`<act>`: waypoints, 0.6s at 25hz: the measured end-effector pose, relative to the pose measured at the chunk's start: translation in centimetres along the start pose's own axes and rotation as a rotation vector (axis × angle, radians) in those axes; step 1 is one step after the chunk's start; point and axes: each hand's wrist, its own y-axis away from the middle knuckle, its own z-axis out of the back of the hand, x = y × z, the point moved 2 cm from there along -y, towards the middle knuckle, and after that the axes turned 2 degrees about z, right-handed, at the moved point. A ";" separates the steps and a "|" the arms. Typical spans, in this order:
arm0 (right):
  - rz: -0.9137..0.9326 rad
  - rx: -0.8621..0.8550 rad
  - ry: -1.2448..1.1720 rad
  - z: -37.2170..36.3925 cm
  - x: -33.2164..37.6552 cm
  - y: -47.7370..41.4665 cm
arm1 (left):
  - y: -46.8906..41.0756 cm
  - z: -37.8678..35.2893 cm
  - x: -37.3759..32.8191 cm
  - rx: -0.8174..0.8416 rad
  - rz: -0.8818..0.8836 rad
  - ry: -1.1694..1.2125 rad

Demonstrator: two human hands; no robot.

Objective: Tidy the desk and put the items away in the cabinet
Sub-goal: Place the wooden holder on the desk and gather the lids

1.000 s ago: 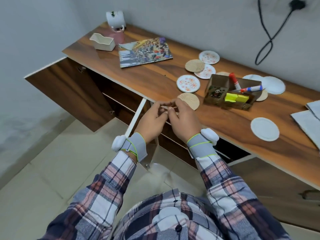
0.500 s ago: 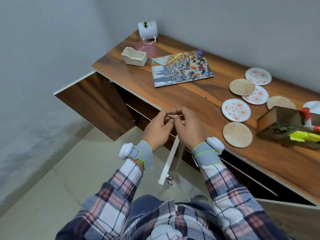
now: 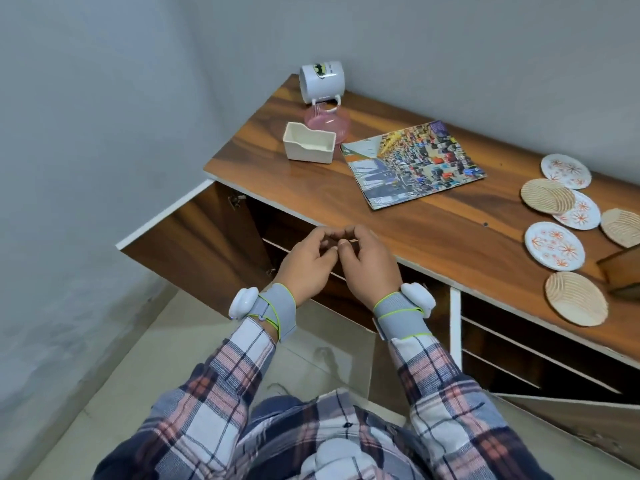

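- Desk (image 3: 433, 233), with a wood-grain top, stood against the grey wall (image 3: 450, 46), with the cabinet (image 3: 455, 323) built in beneath it.
- The cabinet's left door (image 3: 194, 244) hung open, and shelves (image 3: 519, 346) showed inside the compartments.
- Left hand (image 3: 304, 263) and right hand (image 3: 369, 261) were held together just in front of the desk's front edge, above the open cabinet.
- The fingers of both hands were curled, with thumb and index tips meeting. Whether they pinched some small item between them could not be determined, as the contact point was too small to read.
- Each wrist carried a grey band (image 3: 277, 313) with a white device, and the sleeves (image 3: 221, 393) were plaid.
- White mug (image 3: 322, 81) lay on its side at the desk's far left corner, handle downward and touching a pink dish (image 3: 329, 124).
- White ceramic holder (image 3: 308, 147) stood upright just in front of the pink dish.
- Magazine (image 3: 415, 164) lay flat just right of the holder, not touching it.
- Patterned coasters (image 3: 554, 245) and ribbed coasters (image 3: 576, 303) lay scattered toward the right end. One ribbed coaster overlapped a patterned one, and another sat at the front edge.
- Brown box (image 3: 621, 271) was cut off by the right frame edge, beside the coasters.
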 end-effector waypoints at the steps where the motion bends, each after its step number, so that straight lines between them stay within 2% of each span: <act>1: -0.016 -0.010 0.002 -0.6 0.5 -0.3 | -0.4 1.0 0.1 0.023 -0.009 -0.015; 5: -0.106 -0.071 -0.001 -0.9 0.4 -1.6 | -3.1 2.3 0.0 0.119 -0.052 -0.048; 11: -0.316 -0.246 0.038 1.4 -3.2 -3.6 | -8.4 -1.0 -2.4 0.257 -0.140 -0.113; 15: -0.426 -0.272 0.045 3.0 -6.3 -6.3 | -13.7 -3.3 -3.9 0.231 -0.225 -0.236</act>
